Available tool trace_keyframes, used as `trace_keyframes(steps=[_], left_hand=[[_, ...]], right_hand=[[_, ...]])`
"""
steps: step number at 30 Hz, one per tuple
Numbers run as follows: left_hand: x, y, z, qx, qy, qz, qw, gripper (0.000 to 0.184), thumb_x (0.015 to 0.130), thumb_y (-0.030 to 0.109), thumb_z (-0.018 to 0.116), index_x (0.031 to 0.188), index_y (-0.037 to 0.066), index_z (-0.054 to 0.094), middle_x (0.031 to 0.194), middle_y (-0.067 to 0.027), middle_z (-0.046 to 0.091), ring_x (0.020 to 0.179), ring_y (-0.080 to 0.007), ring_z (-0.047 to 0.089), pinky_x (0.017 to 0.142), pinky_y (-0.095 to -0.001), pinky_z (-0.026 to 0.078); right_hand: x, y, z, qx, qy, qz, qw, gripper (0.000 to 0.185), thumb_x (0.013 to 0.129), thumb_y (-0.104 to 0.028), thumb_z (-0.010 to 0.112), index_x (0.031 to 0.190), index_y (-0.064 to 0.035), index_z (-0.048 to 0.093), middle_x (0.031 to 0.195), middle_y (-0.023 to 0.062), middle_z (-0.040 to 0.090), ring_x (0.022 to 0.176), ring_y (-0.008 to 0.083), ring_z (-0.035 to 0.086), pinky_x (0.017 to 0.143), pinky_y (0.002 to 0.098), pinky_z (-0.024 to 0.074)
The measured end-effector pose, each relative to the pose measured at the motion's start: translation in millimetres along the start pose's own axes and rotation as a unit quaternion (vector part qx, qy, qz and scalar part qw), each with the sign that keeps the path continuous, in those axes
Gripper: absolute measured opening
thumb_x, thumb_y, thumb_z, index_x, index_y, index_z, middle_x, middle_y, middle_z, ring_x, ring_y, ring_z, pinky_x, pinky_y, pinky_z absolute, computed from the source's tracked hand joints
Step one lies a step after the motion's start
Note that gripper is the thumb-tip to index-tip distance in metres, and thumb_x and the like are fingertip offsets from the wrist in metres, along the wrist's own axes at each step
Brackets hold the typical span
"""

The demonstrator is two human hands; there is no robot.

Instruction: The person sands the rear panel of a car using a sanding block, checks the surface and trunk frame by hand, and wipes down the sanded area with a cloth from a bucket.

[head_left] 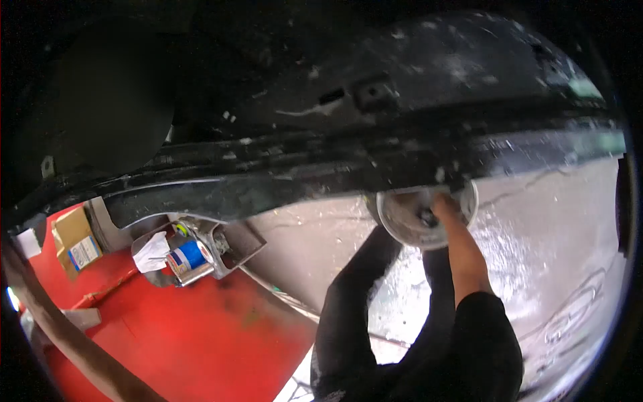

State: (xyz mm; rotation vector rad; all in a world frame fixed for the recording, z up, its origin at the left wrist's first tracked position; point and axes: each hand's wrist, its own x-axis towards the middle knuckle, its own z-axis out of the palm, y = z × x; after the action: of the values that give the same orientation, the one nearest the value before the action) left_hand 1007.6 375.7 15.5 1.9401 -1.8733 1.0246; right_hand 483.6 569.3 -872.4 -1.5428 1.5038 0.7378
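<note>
My right hand (442,204) reaches into a clear, round plastic tub (474,208) that stands by my legs. A small dark thing (426,216) shows beside the hand, inside the tub. Whether my fingers grip it I cannot make out, as they are blurred and partly hidden. My left forearm (87,362) stretches up along the left edge, and its hand is out of sight. A long black panel (295,177), flecked with pale specks, hangs across the view above the tub.
On the left, an open grey box (249,251) sits near a can with a blue label (186,258) and a crumpled white sheet (151,253). Farther left lies a brown cardboard box (72,234). The floor is red (201,335) on one side and grey (308,234) on the other.
</note>
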Motion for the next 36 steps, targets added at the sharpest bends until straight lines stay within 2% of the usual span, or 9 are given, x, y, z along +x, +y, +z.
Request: trace_keyframes(steps=[6,8,18,22,23,25,30,33,36], left_hand=[[-4.8,1.6,-4.4,0.247,-0.051,0.13,0.959,0.021,0.09,0.015,0.063,0.093,-0.004,0.07,0.094,-0.0104,0.07,0.082,-0.0234,0.064,0.074,-0.041,0.052],[-7.9,5.0,-1.4,0.031,-0.016,-0.025,0.999,0.02,0.09,0.015,0.063,0.092,-0.004,0.069,0.094,-0.0111,0.07,0.083,-0.0236,0.064,0.074,-0.0407,0.052],[-3.8,-37.2,24.3,-0.124,0.0,-0.024,0.992,0.013,0.086,0.012,0.07,0.082,0.0,0.068,0.077,-0.0082,0.066,0.072,-0.0221,0.062,0.069,-0.0387,0.051],[-16.1,-77.8,49.2,-0.393,0.011,0.008,0.919,0.014,0.083,0.01,0.074,0.076,0.002,0.065,0.069,-0.0067,0.064,0.068,-0.0206,0.062,0.066,-0.0385,0.05],[-19.9,-92.6,53.2,-0.265,0.02,0.015,0.964,0.013,0.083,0.012,0.075,0.077,0.003,0.067,0.069,-0.0068,0.064,0.067,-0.02,0.061,0.066,-0.0383,0.05],[-34.9,-119.1,57.7,-0.114,0.031,-0.035,0.992,0.013,0.089,0.011,0.074,0.096,0.0,0.073,0.09,-0.0083,0.071,0.083,-0.0185,0.067,0.077,-0.0349,0.054],[-40.3,-65.6,69.9,-0.125,0.037,-0.101,0.986,0.027,0.094,0.016,0.072,0.116,0.002,0.079,0.109,-0.0091,0.08,0.094,-0.0152,0.071,0.084,-0.0331,0.057],[-55.6,8.6,45.6,-0.101,0.058,-0.116,0.986,0.029,0.096,0.019,0.07,0.118,0.0,0.076,0.112,-0.0137,0.075,0.096,-0.0212,0.071,0.083,-0.0358,0.057],[-155.4,142.6,38.2,-0.289,0.023,-0.14,0.947,0.026,0.096,0.016,0.067,0.116,0.0,0.075,0.107,-0.0131,0.075,0.091,-0.0216,0.071,0.079,-0.0358,0.056]], right_hand=[[73.5,1.9,36.0,0.039,0.088,0.018,0.995,0.053,0.094,-0.028,0.065,0.143,-0.0095,0.059,0.138,0.02,0.064,0.125,0.0386,0.063,0.101,0.0533,0.053],[72.7,1.3,40.3,0.059,0.102,0.024,0.993,0.052,0.094,-0.027,0.065,0.143,-0.0082,0.059,0.137,0.0209,0.065,0.124,0.0382,0.064,0.1,0.0521,0.0533],[-77.8,-35.7,-43.9,0.178,0.135,0.05,0.974,0.068,0.088,-0.017,0.067,0.151,0.0002,0.048,0.129,0.0293,0.066,0.117,0.0476,0.065,0.101,0.0525,0.0521],[-148.5,-43.4,-63.1,0.275,0.275,0.068,0.919,0.077,0.081,-0.013,0.073,0.15,0.0058,0.045,0.121,0.03,0.069,0.107,0.0512,0.068,0.094,0.0546,0.0535],[-138.4,-37.3,-42.3,0.282,0.39,0.057,0.875,0.07,0.073,-0.018,0.084,0.136,-0.0059,0.057,0.113,0.0231,0.074,0.109,0.046,0.069,0.093,0.0515,0.0538],[-192.0,-53.8,-92.7,0.36,0.327,0.096,0.868,0.066,0.071,-0.019,0.085,0.131,-0.0063,0.061,0.112,0.0216,0.074,0.107,0.0453,0.069,0.092,0.0507,0.0537],[-218.3,-45.5,-100.2,0.381,0.283,0.002,0.88,0.038,0.075,-0.011,0.083,0.11,-0.0045,0.072,0.098,0.0162,0.074,0.091,0.0298,0.073,0.08,0.0409,0.0559],[-233.3,-45.1,-106.1,0.411,0.313,-0.048,0.855,0.036,0.082,-0.022,0.073,0.113,-0.0053,0.075,0.102,0.0184,0.076,0.093,0.0386,0.073,0.083,0.0484,0.057],[-239.0,-43.1,-90.3,0.522,0.302,-0.11,0.79,0.033,0.086,-0.017,0.071,0.115,-0.0025,0.074,0.098,0.0165,0.077,0.085,0.03,0.074,0.077,0.0419,0.0578]])
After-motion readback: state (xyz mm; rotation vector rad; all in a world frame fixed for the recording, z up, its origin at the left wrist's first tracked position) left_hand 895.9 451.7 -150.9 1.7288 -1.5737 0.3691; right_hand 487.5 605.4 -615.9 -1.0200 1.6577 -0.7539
